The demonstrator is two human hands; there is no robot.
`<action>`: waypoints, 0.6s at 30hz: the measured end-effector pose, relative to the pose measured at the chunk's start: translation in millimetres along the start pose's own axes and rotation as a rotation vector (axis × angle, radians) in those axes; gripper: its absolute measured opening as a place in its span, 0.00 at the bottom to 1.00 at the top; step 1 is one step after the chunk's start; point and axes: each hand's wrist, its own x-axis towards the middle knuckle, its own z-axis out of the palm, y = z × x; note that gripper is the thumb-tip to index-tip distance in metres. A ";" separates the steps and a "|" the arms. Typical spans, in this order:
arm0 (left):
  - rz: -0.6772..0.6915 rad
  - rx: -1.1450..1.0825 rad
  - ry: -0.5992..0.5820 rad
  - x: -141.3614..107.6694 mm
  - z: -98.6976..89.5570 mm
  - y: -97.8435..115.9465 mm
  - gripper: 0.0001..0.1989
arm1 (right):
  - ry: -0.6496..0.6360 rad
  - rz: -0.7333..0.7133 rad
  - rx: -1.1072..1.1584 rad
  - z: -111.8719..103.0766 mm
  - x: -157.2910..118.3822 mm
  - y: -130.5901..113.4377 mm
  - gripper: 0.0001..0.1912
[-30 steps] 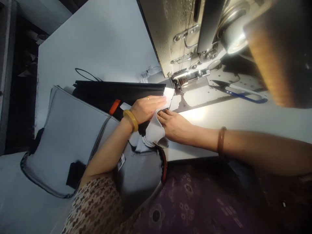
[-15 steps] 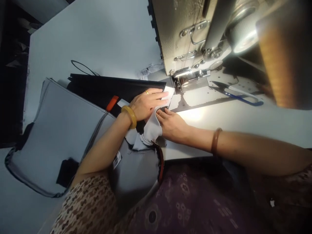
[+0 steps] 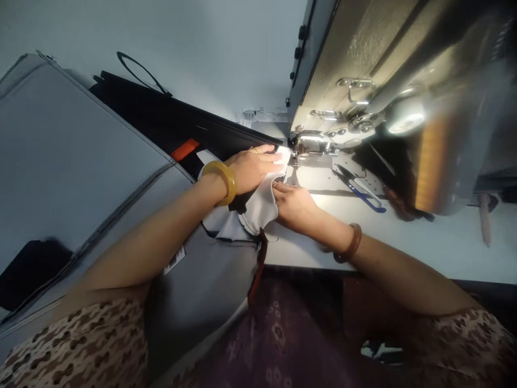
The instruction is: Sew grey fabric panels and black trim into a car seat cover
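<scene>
The black panel (image 3: 181,121) now slants more steeply in view. The white strip (image 3: 285,156) remains just beside the machine (image 3: 331,70) foot; no clear advance shows. Left hand (image 3: 247,171): grip open, pressing the strip. Right hand (image 3: 294,209): at fabric edge; grip closure cannot be determined.

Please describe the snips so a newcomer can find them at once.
Start at the big sewing machine, upper right. Below its lamp, to the right of the right hand, lie the snips with pointed blades. Their blue handle separates them from the dark item beside them.
</scene>
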 end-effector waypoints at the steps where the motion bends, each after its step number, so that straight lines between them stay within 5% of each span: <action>1: -0.026 -0.009 -0.009 2.6 -0.6 4.0 0.19 | -0.010 -0.004 -0.012 0.1 -2.4 3.7 0.14; 9: -0.185 -0.017 -0.074 15.4 -9.3 30.4 0.19 | 0.093 0.000 0.040 4.4 -17.8 21.4 0.09; 18: -0.136 -0.049 0.014 17.7 1.6 24.0 0.17 | 0.091 0.046 0.075 1.6 -18.2 22.4 0.08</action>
